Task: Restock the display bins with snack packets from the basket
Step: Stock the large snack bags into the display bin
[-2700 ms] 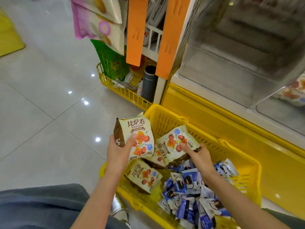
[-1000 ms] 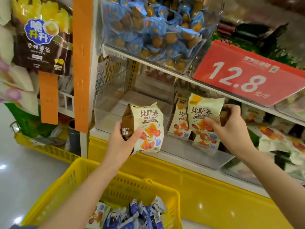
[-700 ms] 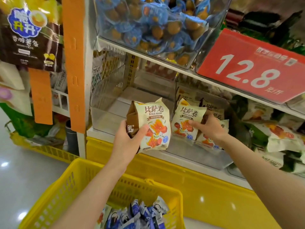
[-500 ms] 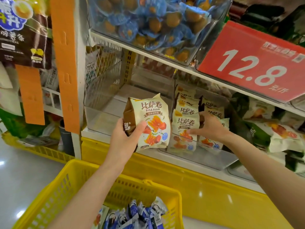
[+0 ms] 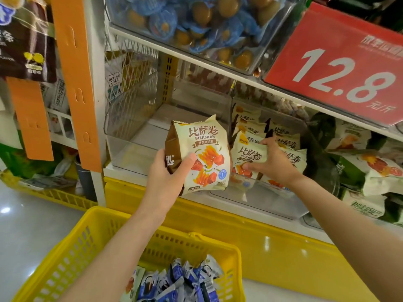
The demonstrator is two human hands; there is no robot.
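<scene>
Left hand: the left hand (image 5: pixel 168 177) grips a snack packet (image 5: pixel 202 153), thumb across its front and fingers wrapped behind its brown side.
Held packet: upright and lifted clear of the shelf, printed face toward the camera, just in front of the bins.
Right hand: the right hand (image 5: pixel 273 163) holds a second packet (image 5: pixel 247 154), thumb stretched over the front and fingers curled over its top right corner.
Second packet: it sits inside the clear bin (image 5: pixel 261 205), touching the right edge of the packet in the left hand.
Behind the right hand: more matching packets (image 5: pixel 283 131) stand in rows in the same bin, just past the fingertips.
Beyond the left hand: a neighbouring bin (image 5: pixel 130 136) with see-through walls, directly behind the held packet.
Below the left forearm: a yellow basket (image 5: pixel 65 258) on the floor, with small blue packets (image 5: pixel 185 280) heaped at its near end.
Above the right hand: a red price sign (image 5: pixel 338 68) reading 12.8, hung on the shelf edge.
Above both hands: an upper bin (image 5: pixel 185 25) of round snacks in blue wrappers.
Right of the right hand: green and white bags (image 5: pixel 370 171) in the next bin.
Left of the left hand: an orange strip (image 5: pixel 74 73) hanging down the shelf post.
</scene>
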